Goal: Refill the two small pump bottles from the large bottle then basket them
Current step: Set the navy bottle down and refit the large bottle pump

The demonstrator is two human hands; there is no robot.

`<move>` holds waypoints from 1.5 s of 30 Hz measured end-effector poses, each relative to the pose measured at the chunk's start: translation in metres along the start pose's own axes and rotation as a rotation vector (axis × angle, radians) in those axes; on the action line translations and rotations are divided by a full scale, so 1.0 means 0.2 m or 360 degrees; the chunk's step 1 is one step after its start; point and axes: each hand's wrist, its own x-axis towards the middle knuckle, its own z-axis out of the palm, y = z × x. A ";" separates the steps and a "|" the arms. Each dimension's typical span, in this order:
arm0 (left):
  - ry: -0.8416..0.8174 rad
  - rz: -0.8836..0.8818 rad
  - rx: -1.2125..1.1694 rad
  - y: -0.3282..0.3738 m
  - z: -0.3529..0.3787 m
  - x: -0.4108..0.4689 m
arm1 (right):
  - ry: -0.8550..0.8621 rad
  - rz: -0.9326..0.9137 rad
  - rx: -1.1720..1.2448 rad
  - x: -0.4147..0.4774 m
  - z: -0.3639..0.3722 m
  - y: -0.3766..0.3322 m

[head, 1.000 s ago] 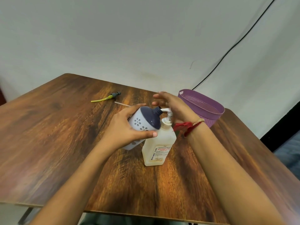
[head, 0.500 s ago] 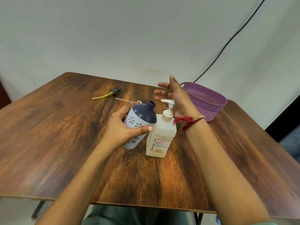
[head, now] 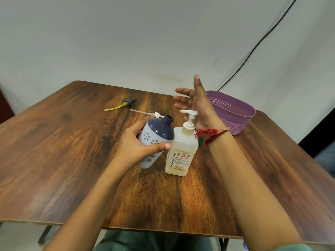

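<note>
At frame centre the left hand [head: 134, 147] wraps the tilted, uncapped small bottle [head: 155, 134], its open neck just lower left of the spout on the large bottle [head: 181, 153]. The right hand [head: 197, 107] hovers spread above the pump. A press now may squirt past the neck onto the table [head: 72, 142].
</note>
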 end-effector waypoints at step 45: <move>-0.0019 -0.0414 0.0005 -0.32 -0.05 0.06 | 0.0048 -0.0001 -0.0404 -0.06 -0.02 0.69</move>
